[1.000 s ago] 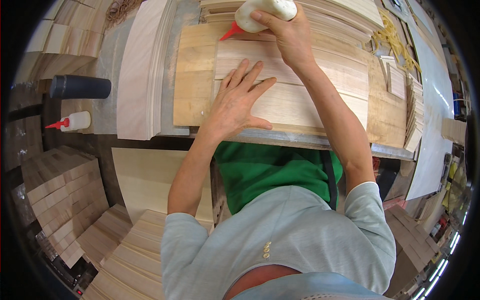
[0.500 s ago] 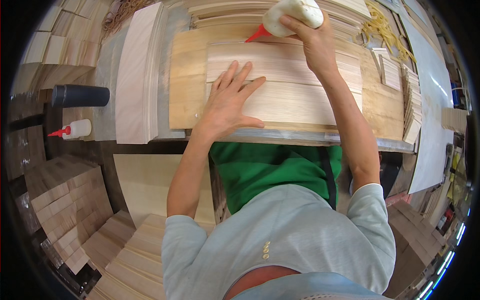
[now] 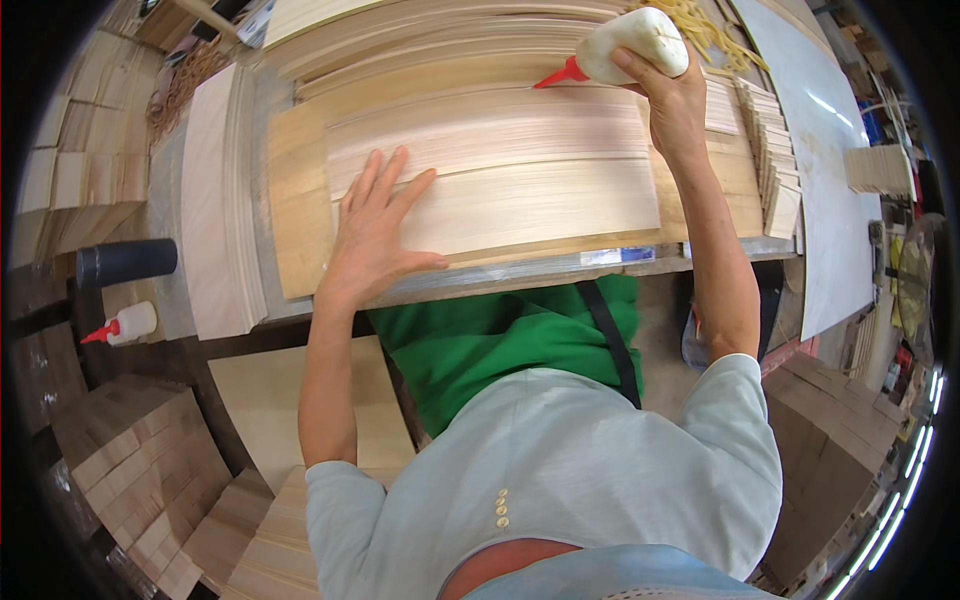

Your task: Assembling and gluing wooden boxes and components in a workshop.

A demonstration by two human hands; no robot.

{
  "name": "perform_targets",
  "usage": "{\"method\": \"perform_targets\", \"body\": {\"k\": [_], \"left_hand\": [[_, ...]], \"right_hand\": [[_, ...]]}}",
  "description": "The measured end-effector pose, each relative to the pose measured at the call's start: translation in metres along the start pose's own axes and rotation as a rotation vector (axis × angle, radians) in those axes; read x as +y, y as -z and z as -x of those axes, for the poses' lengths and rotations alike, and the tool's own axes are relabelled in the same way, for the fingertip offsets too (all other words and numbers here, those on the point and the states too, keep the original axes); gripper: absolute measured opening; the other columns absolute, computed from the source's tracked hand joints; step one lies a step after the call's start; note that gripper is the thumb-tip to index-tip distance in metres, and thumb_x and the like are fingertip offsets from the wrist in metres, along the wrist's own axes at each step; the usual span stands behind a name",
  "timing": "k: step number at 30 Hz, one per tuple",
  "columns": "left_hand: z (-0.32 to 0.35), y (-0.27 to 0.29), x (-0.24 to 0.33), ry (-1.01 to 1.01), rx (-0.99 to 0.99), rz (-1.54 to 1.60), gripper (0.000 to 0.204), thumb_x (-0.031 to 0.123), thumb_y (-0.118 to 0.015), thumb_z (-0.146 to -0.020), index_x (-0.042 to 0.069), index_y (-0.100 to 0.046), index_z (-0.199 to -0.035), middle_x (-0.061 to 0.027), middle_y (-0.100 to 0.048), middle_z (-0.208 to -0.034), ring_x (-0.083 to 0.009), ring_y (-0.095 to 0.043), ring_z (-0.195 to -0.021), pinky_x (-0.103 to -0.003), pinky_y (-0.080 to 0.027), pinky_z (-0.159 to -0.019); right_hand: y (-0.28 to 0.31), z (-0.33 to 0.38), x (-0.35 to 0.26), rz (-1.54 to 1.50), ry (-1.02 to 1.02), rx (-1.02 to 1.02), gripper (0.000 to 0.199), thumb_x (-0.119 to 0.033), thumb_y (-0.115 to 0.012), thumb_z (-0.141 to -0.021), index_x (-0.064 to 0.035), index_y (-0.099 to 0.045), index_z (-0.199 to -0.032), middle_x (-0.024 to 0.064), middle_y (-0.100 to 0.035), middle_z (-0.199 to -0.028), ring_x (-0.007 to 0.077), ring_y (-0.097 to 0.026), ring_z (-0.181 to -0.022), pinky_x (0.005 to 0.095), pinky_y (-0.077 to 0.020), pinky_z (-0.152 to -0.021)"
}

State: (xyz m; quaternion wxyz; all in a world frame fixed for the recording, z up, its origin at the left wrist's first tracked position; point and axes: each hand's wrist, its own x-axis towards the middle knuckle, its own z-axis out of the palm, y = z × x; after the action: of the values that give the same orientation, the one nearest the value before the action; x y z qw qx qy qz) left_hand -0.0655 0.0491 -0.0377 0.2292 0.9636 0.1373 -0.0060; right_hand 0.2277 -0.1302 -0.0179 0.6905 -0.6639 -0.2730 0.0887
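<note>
Far left: a black cylinder (image 3: 126,262) lies on the bench, a small glue bottle (image 3: 125,324) just near of it. A stack of pale boards (image 3: 215,200) stands right of these. Centre: the left hand (image 3: 375,232) is pressed flat, fingers spread open, on the near-left part of a veneer sheet (image 3: 530,190). Far right: the right hand (image 3: 675,95) is closed around a white glue bottle (image 3: 630,45), its red nozzle (image 3: 556,76) pointed left at the sheet's far edge.
</note>
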Motion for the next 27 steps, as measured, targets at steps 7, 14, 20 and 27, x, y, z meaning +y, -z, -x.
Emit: {"method": "perform_targets", "body": {"k": [7, 14, 20, 27], "left_hand": [[-0.002, 0.002, 0.005, 0.026, -0.003, -0.001, 0.097, 0.033, -0.087, -0.051, 0.02, -0.046, -0.138, -0.0078, -0.023, -0.154, -0.0307, -0.015, -0.143, -0.049, -0.019, -0.113], [-0.002, -0.001, 0.006, -0.012, 0.011, 0.009, 0.099, 0.032, -0.087, -0.049, 0.017, -0.046, -0.138, -0.0083, -0.023, -0.154, -0.031, -0.016, -0.143, -0.049, -0.02, -0.113], [0.007, 0.013, -0.02, -0.025, 0.071, 0.047, 0.106, 0.033, -0.086, -0.052, 0.015, -0.036, -0.144, -0.0122, -0.026, -0.153, -0.0339, -0.017, -0.142, -0.049, -0.019, -0.113], [0.018, 0.034, -0.074, 0.124, 0.036, 0.123, 0.106, 0.028, -0.085, -0.056, 0.013, -0.03, -0.146, -0.0157, -0.026, -0.152, -0.0334, -0.016, -0.143, -0.043, -0.017, -0.116]], "right_hand": [[0.062, -0.005, -0.001, 0.048, 0.055, 0.036, 0.05, -0.008, -0.075, -0.079, -0.0017, -0.05, -0.122, 0.0093, -0.061, -0.109, 0.0213, -0.063, -0.101, 0.0358, -0.0571, -0.082], [0.097, -0.006, -0.003, 0.177, 0.083, 0.091, 0.049, -0.008, -0.074, -0.08, -0.0012, -0.05, -0.122, 0.0096, -0.062, -0.11, 0.0216, -0.064, -0.099, 0.0345, -0.058, -0.08], [0.095, 0.004, -0.019, -0.1, 0.03, 0.111, 0.036, -0.012, -0.069, -0.084, 0.0017, -0.057, -0.115, 0.012, -0.064, -0.105, 0.0237, -0.065, -0.097, 0.0377, -0.0589, -0.078], [-0.01, 0.051, -0.028, -0.405, -0.131, -0.118, 0.034, -0.015, -0.068, -0.085, 0.0, -0.057, -0.114, 0.0114, -0.064, -0.106, 0.0227, -0.065, -0.097, 0.0382, -0.058, -0.081]]}}
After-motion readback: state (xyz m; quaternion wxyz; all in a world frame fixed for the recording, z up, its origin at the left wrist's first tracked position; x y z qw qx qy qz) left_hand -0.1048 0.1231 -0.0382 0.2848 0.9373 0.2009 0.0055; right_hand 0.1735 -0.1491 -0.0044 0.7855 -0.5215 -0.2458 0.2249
